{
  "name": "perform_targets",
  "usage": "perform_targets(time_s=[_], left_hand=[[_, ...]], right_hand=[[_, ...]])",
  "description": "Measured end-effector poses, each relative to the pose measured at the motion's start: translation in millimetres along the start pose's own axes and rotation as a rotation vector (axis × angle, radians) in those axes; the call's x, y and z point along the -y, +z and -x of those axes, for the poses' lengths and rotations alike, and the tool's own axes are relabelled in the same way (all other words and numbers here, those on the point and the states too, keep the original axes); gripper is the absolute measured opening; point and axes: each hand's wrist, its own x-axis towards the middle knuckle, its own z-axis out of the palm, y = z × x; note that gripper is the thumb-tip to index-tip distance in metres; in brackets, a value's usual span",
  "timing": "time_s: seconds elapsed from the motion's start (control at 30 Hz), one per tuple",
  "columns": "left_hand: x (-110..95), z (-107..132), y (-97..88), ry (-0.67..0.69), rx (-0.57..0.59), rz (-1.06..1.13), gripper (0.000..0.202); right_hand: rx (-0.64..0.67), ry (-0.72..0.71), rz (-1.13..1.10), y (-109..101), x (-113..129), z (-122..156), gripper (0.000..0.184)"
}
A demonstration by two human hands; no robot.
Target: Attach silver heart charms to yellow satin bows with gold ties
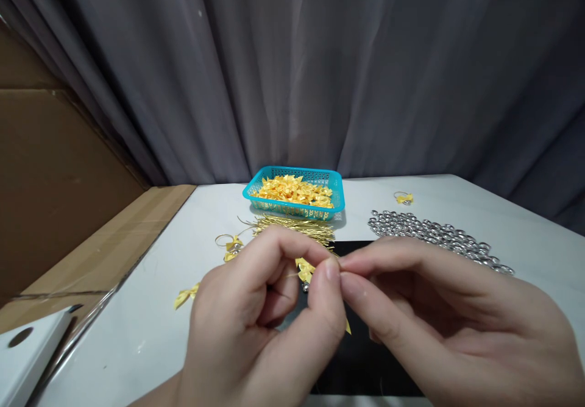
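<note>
Pinching bow (304, 268) (white table (137, 334), grey curtain (320, 60))

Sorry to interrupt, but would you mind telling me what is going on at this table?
A person is working on a small yellow bow, pinching it between the left hand and the right hand above a black mat. Behind the hands, on the white table, are a teal basket of more yellow bows, a bundle of gold wires and, to the right, a pile of silver bells.
</note>
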Motion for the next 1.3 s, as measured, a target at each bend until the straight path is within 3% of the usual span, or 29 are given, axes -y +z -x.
perform_targets(time_s=[0.17, 0.37, 0.47, 0.63, 0.7, 0.83, 1.07, 1.17, 1.3], left_hand=[[2.9, -0.6, 0.8, 0.005, -0.005, -0.010, 0.012], [12.9, 3.5, 5.8, 0.138, -0.163, 0.013, 0.011], [13.8, 3.9, 7.5, 0.131, -0.163, 0.011, 0.013], [8.4, -0.1, 3.3, 0.079, -0.097, 0.048, 0.008], [5.0, -3.3, -0.5, 0.026, -0.025, 0.074, 0.009], [2.4, -10.7, -6.7, -0.127, 0.166, 0.163, 0.012], [8.3, -20.0, -12.3, -0.277, 0.413, 0.415, 0.012], [7.5, -20.0, -12.3, -0.267, 0.416, 0.420, 0.012], [6.4, -16.1, -9.4, -0.232, 0.287, 0.349, 0.013]], right_hand=[[0.016, -0.033, 0.016, -1.2, -4.3, -0.7, 0.013], [-0.035, -0.177, 0.103, 0.3, -4.3, 0.5, 0.013], [-0.088, -0.231, 0.156, 1.2, -5.0, 1.4, 0.015], [-0.026, -0.328, 0.118, 0.2, -12.5, -2.1, 0.014], [0.010, -0.325, 0.103, -1.3, -13.4, -3.2, 0.013], [-0.017, -0.184, 0.094, -6.7, -7.3, -4.2, 0.016], [0.161, -0.258, -0.027, -18.2, -3.9, -14.2, 0.021], [0.137, -0.222, 0.006, -17.9, -5.6, -13.7, 0.019], [0.095, -0.116, 0.086, -13.9, -5.3, -6.7, 0.009]])
